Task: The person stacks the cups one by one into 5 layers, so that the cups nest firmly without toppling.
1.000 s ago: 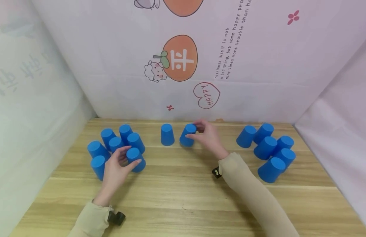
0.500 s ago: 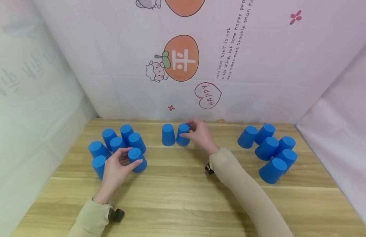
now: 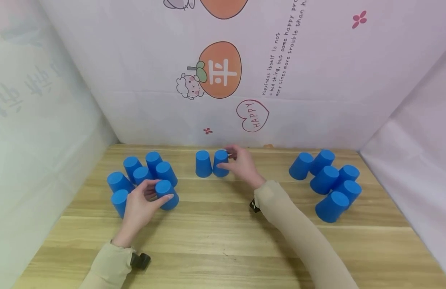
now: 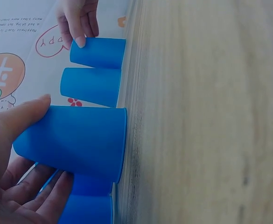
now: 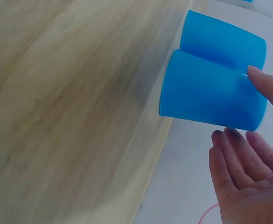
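- the right hand (image 3: pixel 243 165) grips a blue cup (image 5: pixel 211 91) in a light pinch, thumb on the near side, fingers round the far side; the cup is just left of the palm, mouth down, and seems to rest on the tabletop (image 3: pixel 223 237).
- the left hand (image 3: pixel 140 206) holds a second cup (image 4: pixel 75 137) between thumb and fingers, off its right side, also mouth down.
- just left of the right hand's cup stands a neighbouring cup (image 3: pixel 203 164), which neither hand touches; the tops are apart, and whether the rims meet is hard to tell.
- to line these two up well, i'd keep the right hand's cup flat on its rim and nudge it sideways, gently enough not to shove its neighbour.
- the tapered wall probably slips under a hard squeeze, so a soft, low pinch should serve; spreading thumb and fingers wide before drawing away would spare a tip.
- to the left of the left hand and just beyond it sits a left cluster (image 3: pixel 167 175) of six cups; that hand is best kept steady, since a knuckle could knock them.
- well to the right of the right hand stands a right cluster (image 3: pixel 325 180), six more upturned cups.
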The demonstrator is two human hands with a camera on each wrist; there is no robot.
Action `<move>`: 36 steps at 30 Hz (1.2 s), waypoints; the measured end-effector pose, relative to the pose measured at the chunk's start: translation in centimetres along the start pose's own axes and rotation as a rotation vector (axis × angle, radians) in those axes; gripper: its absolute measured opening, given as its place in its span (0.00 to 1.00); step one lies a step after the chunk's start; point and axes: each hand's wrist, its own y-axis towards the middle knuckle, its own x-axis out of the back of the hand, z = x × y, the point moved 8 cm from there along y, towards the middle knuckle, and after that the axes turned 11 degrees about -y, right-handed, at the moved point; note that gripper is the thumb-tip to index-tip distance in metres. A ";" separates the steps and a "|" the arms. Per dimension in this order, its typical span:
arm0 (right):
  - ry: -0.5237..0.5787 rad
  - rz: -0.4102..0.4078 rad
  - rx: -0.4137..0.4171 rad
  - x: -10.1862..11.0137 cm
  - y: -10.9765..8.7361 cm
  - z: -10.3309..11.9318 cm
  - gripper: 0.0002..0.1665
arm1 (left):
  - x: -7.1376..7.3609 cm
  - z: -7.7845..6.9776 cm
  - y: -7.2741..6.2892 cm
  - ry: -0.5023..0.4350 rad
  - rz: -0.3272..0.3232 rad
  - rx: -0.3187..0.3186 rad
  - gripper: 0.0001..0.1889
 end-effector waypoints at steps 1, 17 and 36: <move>0.009 0.002 0.002 0.2 -0.1 0.0 0.36 | 0.0 0.0 0.0 0.001 0.001 0.002 0.31; 0.000 -0.063 0.024 6.7 -1.9 -0.7 0.36 | 0.2 0.3 0.1 -0.003 0.023 0.023 0.33; -0.150 -0.139 -0.171 15.9 -6.3 -7.3 0.48 | 0.0 0.1 0.3 -0.014 0.029 0.030 0.31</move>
